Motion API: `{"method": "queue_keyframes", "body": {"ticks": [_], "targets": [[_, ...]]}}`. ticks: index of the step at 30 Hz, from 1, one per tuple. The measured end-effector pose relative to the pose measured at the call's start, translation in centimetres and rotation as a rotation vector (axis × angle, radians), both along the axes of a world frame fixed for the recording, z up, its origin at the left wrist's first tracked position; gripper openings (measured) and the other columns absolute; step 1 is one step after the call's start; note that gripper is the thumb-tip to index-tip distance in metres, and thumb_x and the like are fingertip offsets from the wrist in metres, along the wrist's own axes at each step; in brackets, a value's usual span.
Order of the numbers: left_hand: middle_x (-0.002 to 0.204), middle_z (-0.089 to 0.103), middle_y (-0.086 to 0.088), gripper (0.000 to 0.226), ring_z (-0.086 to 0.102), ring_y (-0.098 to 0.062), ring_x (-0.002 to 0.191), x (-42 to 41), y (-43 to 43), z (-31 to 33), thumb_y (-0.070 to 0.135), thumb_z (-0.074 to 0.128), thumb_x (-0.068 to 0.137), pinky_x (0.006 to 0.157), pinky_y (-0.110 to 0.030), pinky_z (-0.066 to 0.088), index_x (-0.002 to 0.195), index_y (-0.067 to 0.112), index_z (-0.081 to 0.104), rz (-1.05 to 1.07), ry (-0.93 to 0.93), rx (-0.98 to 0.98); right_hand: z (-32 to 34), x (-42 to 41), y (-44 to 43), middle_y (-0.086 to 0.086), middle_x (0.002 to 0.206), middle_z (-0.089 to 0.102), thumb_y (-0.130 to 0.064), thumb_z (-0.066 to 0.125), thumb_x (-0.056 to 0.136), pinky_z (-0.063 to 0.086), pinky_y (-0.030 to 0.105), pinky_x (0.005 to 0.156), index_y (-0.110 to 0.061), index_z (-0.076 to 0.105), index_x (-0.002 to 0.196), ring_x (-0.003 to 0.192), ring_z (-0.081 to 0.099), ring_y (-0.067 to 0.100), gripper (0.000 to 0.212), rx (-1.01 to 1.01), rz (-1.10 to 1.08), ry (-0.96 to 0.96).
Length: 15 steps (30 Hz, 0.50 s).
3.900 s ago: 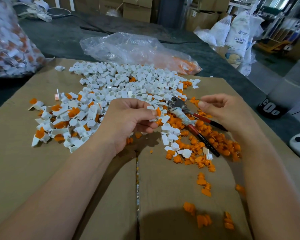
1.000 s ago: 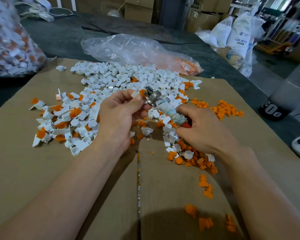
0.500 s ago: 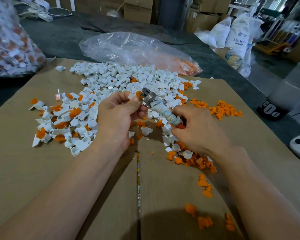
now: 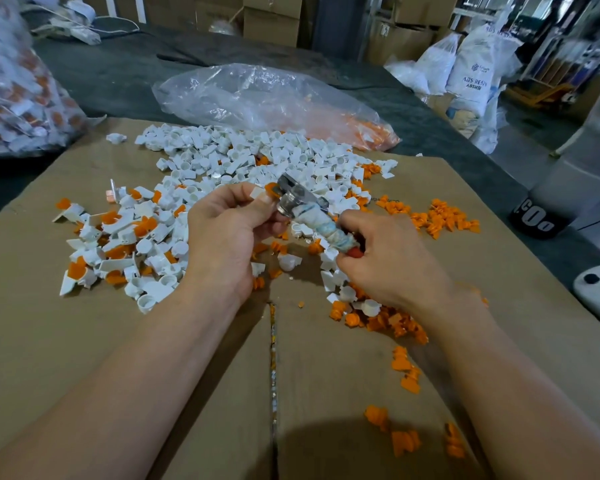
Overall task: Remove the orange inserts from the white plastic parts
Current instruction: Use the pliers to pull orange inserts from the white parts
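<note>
Pinching is seen at frame ctr: a white plastic part (image 4: 257, 194) w/ an orange insert (image 4: 270, 188) at its tip is held btw the thumb and curled fingers of the left hand (image 4: 222, 233). A pair of pliers (image 4: 297, 197) is gripped by the right hand (image 4: 388, 263), fingers curled round the handles, which are wrapped in whitish tape; a bit of red grip is seen by the thumb. The metal head of the pliers is set against the orange insert; whether the jaws are closed on it can't be told. Both hands are held above a brown cardboard sheet (image 4: 84, 341).

A big pile of white parts (image 4: 243, 154) is spread across the upper ctr of the cardboard. A mixed heap (image 4: 118, 244) of white pieces w/ orange in them is seen at ctr left. Loose orange inserts (image 4: 440, 220) are scattered at ctr right, w/ more just under the right hand and at bottom right. A clear plastic bag (image 4: 257, 95), orange bits inside at its right end, is laid beyond the cardboard at top ctr. A second filled bag (image 4: 14, 98) is cut off at upper left. White sacks (image 4: 471, 64) are stacked at upper right.
</note>
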<state>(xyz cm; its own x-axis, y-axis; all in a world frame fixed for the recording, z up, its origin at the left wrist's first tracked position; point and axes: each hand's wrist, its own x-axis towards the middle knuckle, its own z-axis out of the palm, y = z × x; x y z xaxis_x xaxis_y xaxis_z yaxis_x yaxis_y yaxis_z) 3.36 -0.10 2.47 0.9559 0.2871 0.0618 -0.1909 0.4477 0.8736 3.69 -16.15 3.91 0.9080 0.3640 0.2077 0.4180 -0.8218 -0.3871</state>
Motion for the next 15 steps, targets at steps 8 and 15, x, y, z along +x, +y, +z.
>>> {"method": "queue_keyframes", "body": {"ticks": [8, 15], "targets": [[0.051, 0.060, 0.002, 0.023, 0.060, -0.011, 0.048, -0.1, 0.1, 0.3, -0.009, 0.055, 0.084, 0.047, -0.018, 0.049, 0.067, 0.007, 0.056, -0.003, 0.012, 0.003, -0.2, 0.0, 0.1, -0.004, 0.059, 0.048, -0.015, 0.059, 0.076, 0.034, 0.032, 0.051, -0.029, 0.041, 0.062, 0.056, 0.043, 0.012, 0.027, 0.023, -0.025, -0.003], [0.053, 0.062, 0.002, 0.015, 0.063, -0.010, 0.051, -0.4, 0.0, 0.5, -0.003, 0.059, 0.084, 0.047, -0.016, 0.049, 0.074, 0.007, 0.056, -0.034, 0.062, -0.003, 0.0, 0.9, -1.3, 0.000, 0.080, 0.060, -0.022, 0.064, 0.076, 0.047, 0.037, 0.065, -0.015, 0.062, 0.098, 0.073, 0.053, 0.016, 0.023, 0.030, -0.151, -0.069]]}}
